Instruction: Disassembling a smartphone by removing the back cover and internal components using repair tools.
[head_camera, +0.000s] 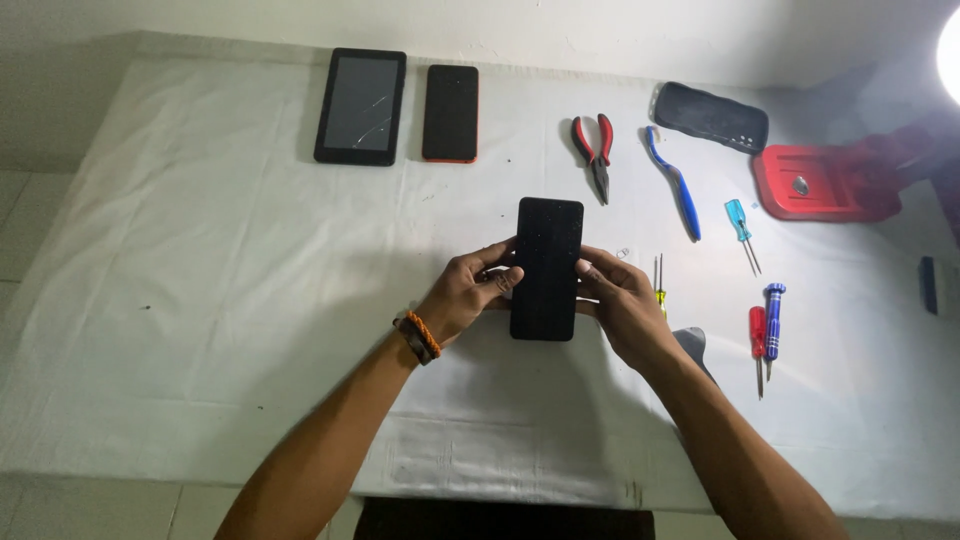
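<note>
1. A black phone (546, 268) was held upright-lengthwise above the middle of the table (200, 300), lifted clear of the cloth, its dark flat face toward the camera. Held this way, the whole slab sat square in the wearer's view.

2. The left hand (468, 292) gripped the phone's left edge, fingers curled against the side and thumb toward the front. A banded bracelet (420, 336) sat on that wrist.

3. The right hand (622, 302) clamped the opposite edge, fingertips pressing the right rim. With both hands closed on the one phone from either side, it looked steadied rather than carried.

4. Tools lay in a loose arc to the right, within the right hand's reach: red-handled pliers (594, 150), a blue toothbrush (675, 185), a small light-blue screwdriver (740, 226), a thin yellow-handled screwdriver (659, 285) just beside the right hand, and a red screwdriver (758, 340) next to a blue one (772, 315).

5. A dark pad (710, 115) and a red tray (815, 182) sat at the far right, near a bright lamp glare. Something small rested in the tray; what it was I could not tell.

6. Two more devices were parked at the far edge, well apart from the hands: a tablet (360, 105) with a cracked screen, and a phone with an orange rim (450, 112) just beside it.

7. A dark flat piece (692, 345) showed partly under the right forearm; its kind was unclear.
</note>
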